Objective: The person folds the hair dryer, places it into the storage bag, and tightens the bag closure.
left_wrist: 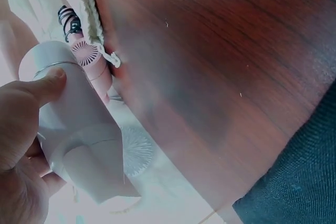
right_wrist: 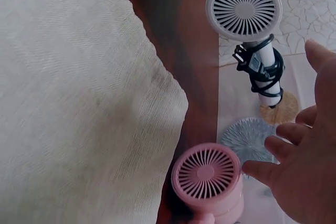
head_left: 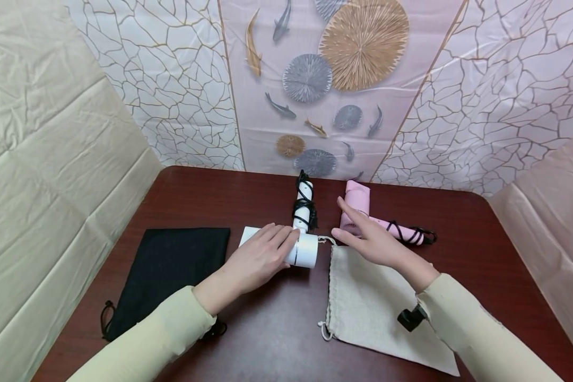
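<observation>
My left hand [head_left: 262, 254] grips the barrel of a white hair dryer [head_left: 307, 250] from above. In the left wrist view the thumb presses on one side of that white barrel [left_wrist: 79, 108], and the other fingers curl under it. Its handle points to the back, wrapped in a black cord [head_left: 304, 204]. My right hand [head_left: 374, 239] hovers by a pink hair dryer [head_left: 358, 197], fingers extended and holding nothing. A fingertip appears right at the edge of the pink dryer's round vented end [right_wrist: 206, 174] in the right wrist view. The pink handle points right, with black cord around it.
A beige drawstring bag [head_left: 372, 305] lies flat under the right forearm. On the left lies a black drawstring bag [head_left: 181, 257], partly behind the left arm. Both sit on a dark reddish-brown table [head_left: 272, 345]. Patterned cloth [head_left: 186, 106] hangs behind the table.
</observation>
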The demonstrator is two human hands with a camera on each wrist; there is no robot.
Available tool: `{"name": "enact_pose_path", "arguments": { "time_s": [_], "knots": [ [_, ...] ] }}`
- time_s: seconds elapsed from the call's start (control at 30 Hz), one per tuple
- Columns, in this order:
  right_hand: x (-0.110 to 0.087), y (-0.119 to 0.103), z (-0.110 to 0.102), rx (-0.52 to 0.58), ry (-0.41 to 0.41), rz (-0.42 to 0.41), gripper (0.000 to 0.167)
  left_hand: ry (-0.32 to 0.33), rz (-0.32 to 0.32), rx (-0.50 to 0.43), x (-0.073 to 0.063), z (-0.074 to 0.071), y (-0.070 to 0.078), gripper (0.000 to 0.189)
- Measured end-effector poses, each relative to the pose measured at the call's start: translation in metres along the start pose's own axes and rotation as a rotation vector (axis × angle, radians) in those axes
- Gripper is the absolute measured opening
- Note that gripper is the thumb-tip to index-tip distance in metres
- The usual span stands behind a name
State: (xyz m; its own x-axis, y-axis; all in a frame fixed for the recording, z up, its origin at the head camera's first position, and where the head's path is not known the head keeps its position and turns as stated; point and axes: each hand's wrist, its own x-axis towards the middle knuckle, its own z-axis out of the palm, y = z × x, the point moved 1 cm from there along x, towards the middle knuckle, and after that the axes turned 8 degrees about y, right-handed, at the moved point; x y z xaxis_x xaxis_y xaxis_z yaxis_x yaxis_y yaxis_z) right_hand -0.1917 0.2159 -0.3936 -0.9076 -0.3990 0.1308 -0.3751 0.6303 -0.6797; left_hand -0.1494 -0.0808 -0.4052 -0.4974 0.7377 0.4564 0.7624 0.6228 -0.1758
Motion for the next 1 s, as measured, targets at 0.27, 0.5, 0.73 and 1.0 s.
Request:
{"name": "enact_pose_path", "arguments": {
  "time_s": [0.27, 0.5, 0.73, 1.0],
  "knots": [
    [0.025, -0.008, 0.008, 0.000, 0.001, -0.007, 0.080, 0.013, 0.020, -0.004, 0.000, 0.004, 0.000, 0.074],
    [0.046, -0.007, 0.012, -0.013, 0.004, 0.027, 0.085, 0.031, 0.036, -0.017, 0.001, 0.003, -0.003, 0.076],
    [0.058, -0.005, 0.016, 0.007, 0.030, 0.072, 0.087, 0.058, 0.070, -0.008, 0.003, 0.005, -0.002, 0.076],
    [0.062, -0.007, 0.022, 0.076, 0.077, 0.095, 0.087, 0.122, 0.116, 0.021, 0.002, 0.005, 0.000, 0.074]
  ]
}}
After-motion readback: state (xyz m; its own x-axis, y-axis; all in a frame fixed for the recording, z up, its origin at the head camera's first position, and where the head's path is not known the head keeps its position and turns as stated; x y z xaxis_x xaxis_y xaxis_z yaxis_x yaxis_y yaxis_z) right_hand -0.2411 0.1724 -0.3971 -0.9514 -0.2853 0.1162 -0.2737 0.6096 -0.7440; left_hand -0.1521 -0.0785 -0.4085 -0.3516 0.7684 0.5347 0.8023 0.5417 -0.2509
